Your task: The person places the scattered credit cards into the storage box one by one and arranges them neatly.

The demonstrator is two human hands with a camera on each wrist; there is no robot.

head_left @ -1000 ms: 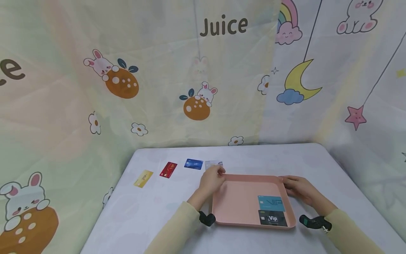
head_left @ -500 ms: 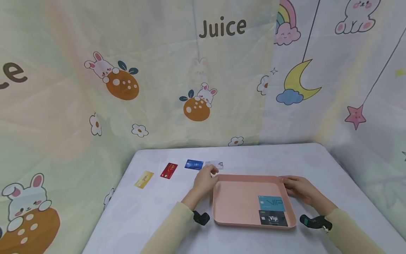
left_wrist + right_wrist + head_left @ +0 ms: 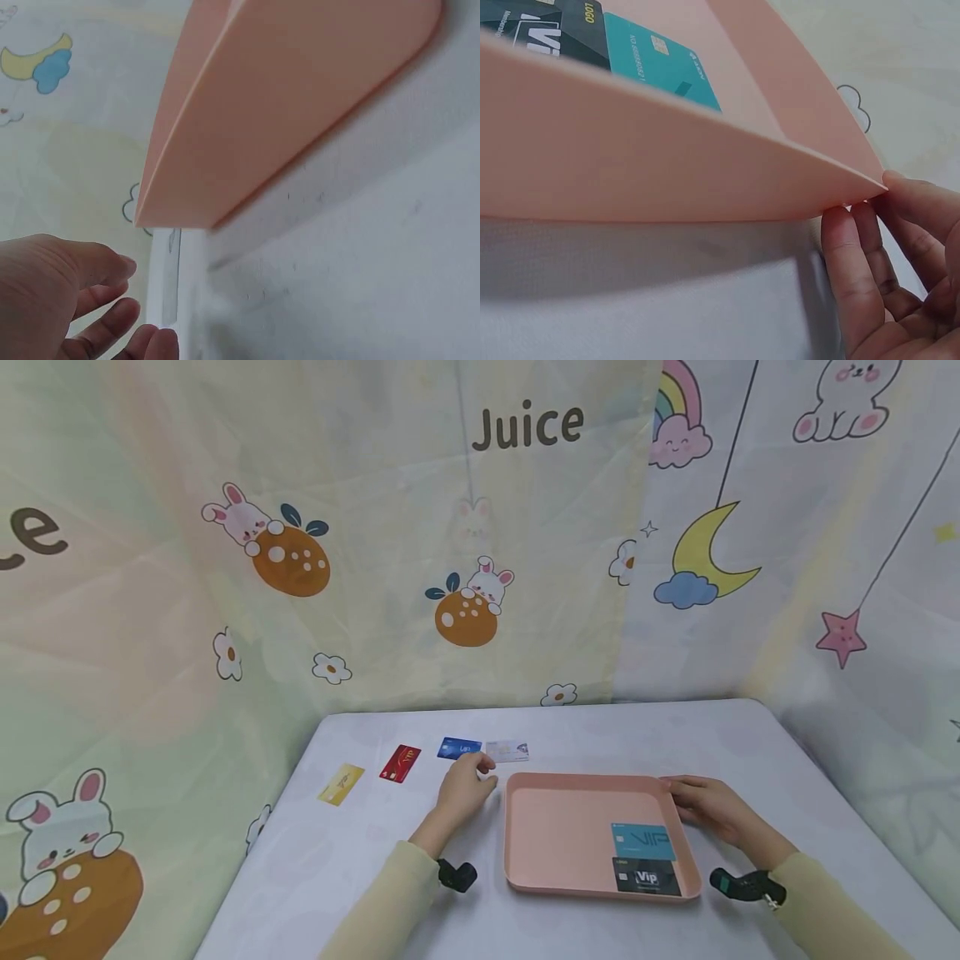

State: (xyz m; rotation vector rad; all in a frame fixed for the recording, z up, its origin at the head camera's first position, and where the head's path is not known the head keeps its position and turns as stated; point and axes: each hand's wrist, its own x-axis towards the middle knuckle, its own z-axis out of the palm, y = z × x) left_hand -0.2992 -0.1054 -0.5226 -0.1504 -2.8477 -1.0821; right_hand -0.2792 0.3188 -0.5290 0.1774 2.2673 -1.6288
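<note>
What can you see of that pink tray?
The pink tray is a shallow rectangle with rounded corners, low raised walls and a smooth, plastic-looking surface. It sits open side up on the white table. A teal card and a dark card lie inside, toward its near right corner. The right hand holds its far right corner; the left hand is apart from it.

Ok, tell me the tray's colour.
The tray is salmon pink, seen best in the head view.
</note>
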